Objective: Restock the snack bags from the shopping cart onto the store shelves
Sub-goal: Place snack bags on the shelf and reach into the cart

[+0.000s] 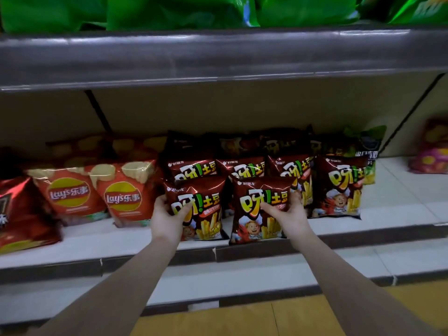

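Both hands are on the shelf point(400, 190) front. The left hand point(167, 220) grips the left snack bag point(206, 202) by its edge, thumb across the front. The right hand point(289, 214) holds the right snack bag point(254, 229) the same way. Both bags are glossy dark red, with big yellow lettering, a cartoon chef and golden fries, and stand upright side by side at the shelf lip. Matching bags point(339, 187) sit behind, with Lay's bags point(123, 195) to the left.

Arms outstretched, left hand point(167, 219), right hand point(291, 214), fingers point(269, 206) curled gripping
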